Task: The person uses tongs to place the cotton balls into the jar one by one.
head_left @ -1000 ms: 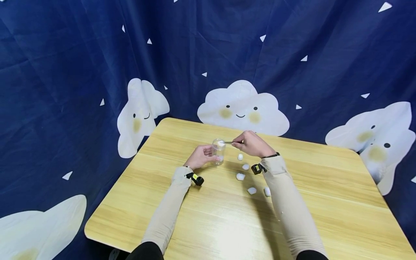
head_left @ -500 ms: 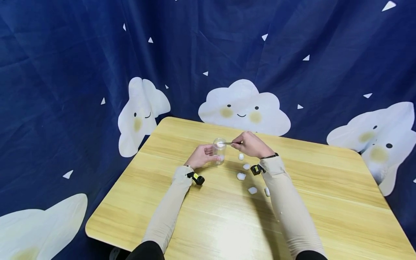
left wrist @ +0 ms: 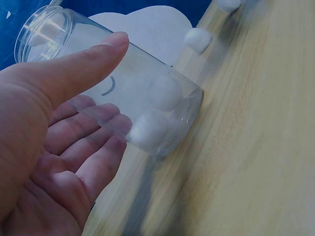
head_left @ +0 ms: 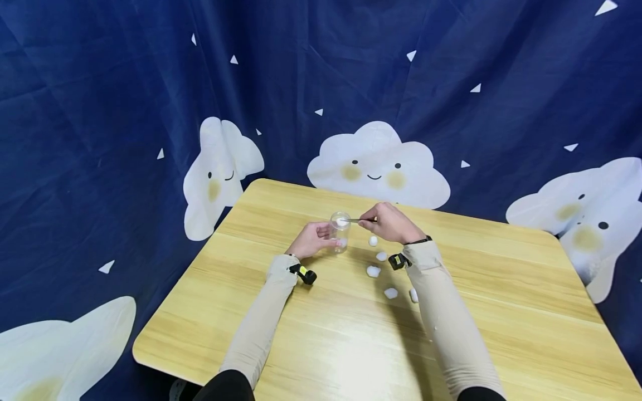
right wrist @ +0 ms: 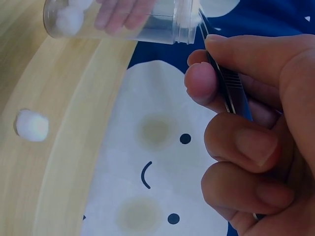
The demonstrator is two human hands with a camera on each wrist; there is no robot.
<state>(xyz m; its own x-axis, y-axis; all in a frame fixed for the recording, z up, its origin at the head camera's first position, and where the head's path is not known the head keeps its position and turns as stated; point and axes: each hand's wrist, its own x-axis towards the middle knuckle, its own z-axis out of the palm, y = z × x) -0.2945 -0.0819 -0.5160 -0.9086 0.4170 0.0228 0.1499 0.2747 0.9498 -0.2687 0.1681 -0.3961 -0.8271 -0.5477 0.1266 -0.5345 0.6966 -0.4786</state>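
Toward the far edge of the table (head_left: 311, 334), head view: left hand (head_left: 310, 240) grips clear jar (head_left: 340, 233), upright, well in from left edge; right hand (head_left: 393, 224) pinches tweezers (head_left: 361, 220), tips holding one ball (head_left: 341, 221) at jar mouth; loose white balls (head_left: 373, 271) strung from beside jar toward near edge, wide stretch of wood from them to right edge. Left wrist view: thumb and fingertips on opposite sides of jar, two balls at its bottom. Right wrist view: tweezers between thumb and fingers, cloud-print curtain (right wrist: 152, 93) past far edge
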